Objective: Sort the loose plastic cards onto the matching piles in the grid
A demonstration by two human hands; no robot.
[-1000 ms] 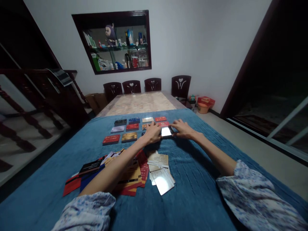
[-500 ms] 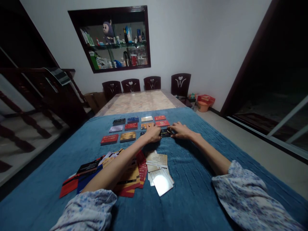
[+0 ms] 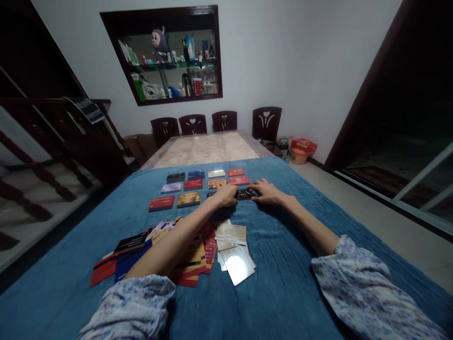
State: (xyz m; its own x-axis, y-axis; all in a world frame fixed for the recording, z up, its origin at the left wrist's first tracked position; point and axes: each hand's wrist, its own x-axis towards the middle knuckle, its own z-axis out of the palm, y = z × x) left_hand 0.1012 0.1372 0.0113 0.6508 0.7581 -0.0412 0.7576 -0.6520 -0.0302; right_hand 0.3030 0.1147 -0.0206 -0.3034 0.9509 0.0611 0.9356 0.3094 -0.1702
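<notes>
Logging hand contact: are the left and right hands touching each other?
Apart. The head view shows the left hand and right hand with black cards visible in the gap between them.

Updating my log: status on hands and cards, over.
Left hand at left end of black cards, right hand at right end. Blue cloth beneath. Left forearm partly hides loose cards.
</notes>
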